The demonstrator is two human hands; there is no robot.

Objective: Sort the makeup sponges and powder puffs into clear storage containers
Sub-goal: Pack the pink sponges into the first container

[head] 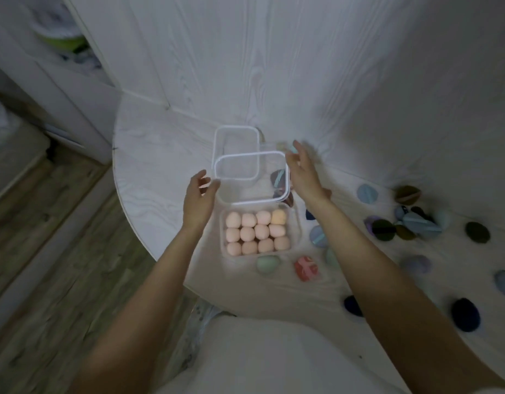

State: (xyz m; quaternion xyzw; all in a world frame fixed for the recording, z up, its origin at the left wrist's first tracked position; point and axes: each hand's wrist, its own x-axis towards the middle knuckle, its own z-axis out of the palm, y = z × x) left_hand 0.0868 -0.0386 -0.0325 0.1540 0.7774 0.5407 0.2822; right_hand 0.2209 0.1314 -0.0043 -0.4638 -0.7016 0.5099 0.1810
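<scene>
At a white wood-grain table [149, 177], a person's left hand [198, 196] reaches with relaxed, parted fingers to the left edge of a clear, white-rimmed plastic container [252, 180]. Nearer sits a clear box of peach egg-shaped makeup sponges [257, 233]. The right hand [303, 172], fingers loosely spread and blurred, hovers at the container's right side. Round multicoloured powder puffs [407, 226] lie scattered right.

White woodgrain table [149, 166]; wood floor [46, 251]; white cabinet [61, 89] left.
</scene>
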